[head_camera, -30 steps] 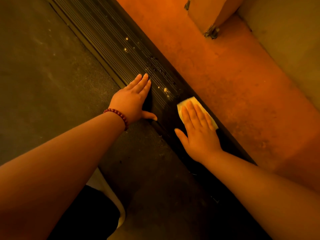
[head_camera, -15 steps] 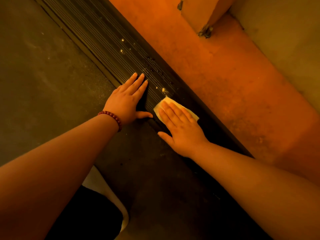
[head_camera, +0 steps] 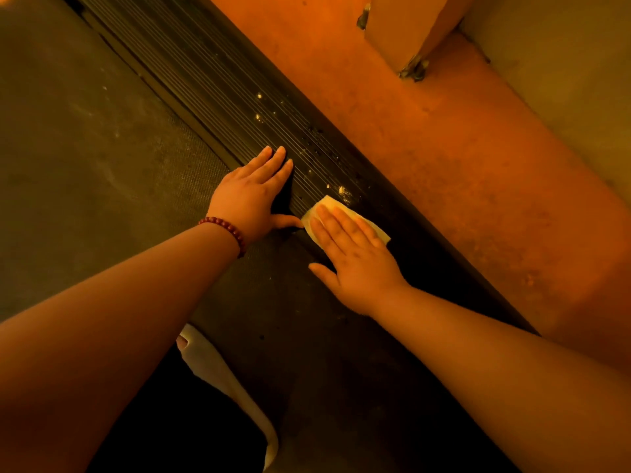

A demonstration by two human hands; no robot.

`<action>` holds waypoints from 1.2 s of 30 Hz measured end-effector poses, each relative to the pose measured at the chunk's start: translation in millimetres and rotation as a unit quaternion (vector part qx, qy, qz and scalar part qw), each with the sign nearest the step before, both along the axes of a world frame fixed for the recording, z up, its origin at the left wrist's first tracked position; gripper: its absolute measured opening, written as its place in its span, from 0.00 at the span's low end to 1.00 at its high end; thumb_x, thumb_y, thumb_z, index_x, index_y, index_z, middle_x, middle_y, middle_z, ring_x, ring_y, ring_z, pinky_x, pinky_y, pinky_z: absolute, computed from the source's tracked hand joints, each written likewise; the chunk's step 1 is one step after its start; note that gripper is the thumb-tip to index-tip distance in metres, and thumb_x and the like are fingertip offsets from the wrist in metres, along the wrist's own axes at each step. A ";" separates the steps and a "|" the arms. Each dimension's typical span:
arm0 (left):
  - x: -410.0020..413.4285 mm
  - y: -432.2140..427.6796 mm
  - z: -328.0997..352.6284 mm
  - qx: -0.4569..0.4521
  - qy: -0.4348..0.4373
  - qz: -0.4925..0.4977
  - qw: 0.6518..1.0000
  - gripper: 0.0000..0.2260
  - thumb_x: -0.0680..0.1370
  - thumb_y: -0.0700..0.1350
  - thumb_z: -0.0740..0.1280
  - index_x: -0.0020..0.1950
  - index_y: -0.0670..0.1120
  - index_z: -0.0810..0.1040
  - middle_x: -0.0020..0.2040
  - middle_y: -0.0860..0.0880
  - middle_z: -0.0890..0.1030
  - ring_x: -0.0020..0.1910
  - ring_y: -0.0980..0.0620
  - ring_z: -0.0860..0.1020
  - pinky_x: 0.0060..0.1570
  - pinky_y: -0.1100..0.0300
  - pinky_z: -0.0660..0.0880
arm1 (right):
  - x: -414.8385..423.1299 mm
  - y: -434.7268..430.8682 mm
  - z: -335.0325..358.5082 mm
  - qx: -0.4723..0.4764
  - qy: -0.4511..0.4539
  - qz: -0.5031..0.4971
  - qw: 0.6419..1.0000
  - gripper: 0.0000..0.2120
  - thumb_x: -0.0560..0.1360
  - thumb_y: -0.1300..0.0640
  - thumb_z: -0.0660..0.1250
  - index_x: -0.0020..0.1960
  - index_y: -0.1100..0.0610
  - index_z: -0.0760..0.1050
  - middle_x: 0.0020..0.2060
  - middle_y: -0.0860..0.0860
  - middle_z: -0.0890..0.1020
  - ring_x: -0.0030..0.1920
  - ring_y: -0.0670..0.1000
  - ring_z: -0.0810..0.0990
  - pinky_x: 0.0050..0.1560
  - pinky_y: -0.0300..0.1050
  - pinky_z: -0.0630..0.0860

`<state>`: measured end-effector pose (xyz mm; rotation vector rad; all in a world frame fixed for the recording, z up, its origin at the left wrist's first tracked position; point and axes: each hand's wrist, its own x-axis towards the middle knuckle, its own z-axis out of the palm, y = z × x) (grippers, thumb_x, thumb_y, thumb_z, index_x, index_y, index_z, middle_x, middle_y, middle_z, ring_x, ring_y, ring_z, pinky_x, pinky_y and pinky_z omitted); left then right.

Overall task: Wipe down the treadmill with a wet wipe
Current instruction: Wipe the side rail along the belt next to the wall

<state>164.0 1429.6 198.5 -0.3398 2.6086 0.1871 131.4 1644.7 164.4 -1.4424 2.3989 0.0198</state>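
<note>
We press our right hand point(head_camera: 355, 264) flat on the wet wipe point(head_camera: 329, 203), fingers straight and close together, the thumb spread out to the side. The hand pins the wipe without gripping it. The wipe lies on the treadmill's ribbed side rail point(head_camera: 218, 87), at the rail's inner edge beside the belt point(head_camera: 85, 148), with its pale corners showing past our fingertips. Our left hand point(head_camera: 252, 196) rests palm down just beside it, released and holding nothing. Its fingers lie along the ribs and its thumb tip nearly meets the wipe's edge. A bead bracelet point(head_camera: 227, 230) circles that wrist. Pale specks point(head_camera: 343, 192) dot the rail just ahead of the wipe and further up it. Past the rail's outer edge lies the orange floor point(head_camera: 444, 148).
</note>
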 end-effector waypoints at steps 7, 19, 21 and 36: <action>-2.4 -5.2 0.8 0.005 -0.028 -0.021 0.999 0.43 0.73 0.69 0.58 0.78 0.50 0.42 0.79 0.51 0.42 0.77 0.49 0.42 0.75 0.49 0.49 | 18.5 45.8 3.7 0.005 -0.006 -0.017 1.000 0.33 0.79 0.38 0.47 0.78 0.55 0.49 0.77 0.53 0.52 0.77 0.53 0.50 0.75 0.50 0.44; -5.5 -4.6 2.2 0.001 -0.038 -0.029 0.999 0.43 0.73 0.68 0.58 0.78 0.49 0.41 0.79 0.49 0.41 0.77 0.48 0.42 0.74 0.51 0.46 | 1.3 10.6 6.3 0.025 0.000 -0.050 0.998 0.32 0.79 0.40 0.45 0.77 0.55 0.46 0.77 0.53 0.49 0.77 0.53 0.48 0.75 0.52 0.48; -5.7 -5.2 3.7 0.001 -0.040 -0.034 0.999 0.43 0.73 0.68 0.58 0.78 0.49 0.41 0.79 0.49 0.41 0.77 0.48 0.42 0.74 0.51 0.46 | 15.1 35.3 7.9 0.030 -0.001 -0.050 0.998 0.31 0.79 0.41 0.48 0.77 0.56 0.49 0.77 0.54 0.53 0.77 0.53 0.50 0.76 0.51 0.46; -3.0 -6.5 -2.1 0.001 0.047 0.027 0.999 0.53 0.67 0.73 0.60 0.78 0.45 0.41 0.79 0.46 0.41 0.77 0.45 0.42 0.73 0.49 0.46 | 1.7 40.0 9.0 0.064 -0.005 -0.135 0.989 0.32 0.80 0.39 0.43 0.78 0.55 0.45 0.77 0.54 0.49 0.77 0.52 0.45 0.75 0.47 0.39</action>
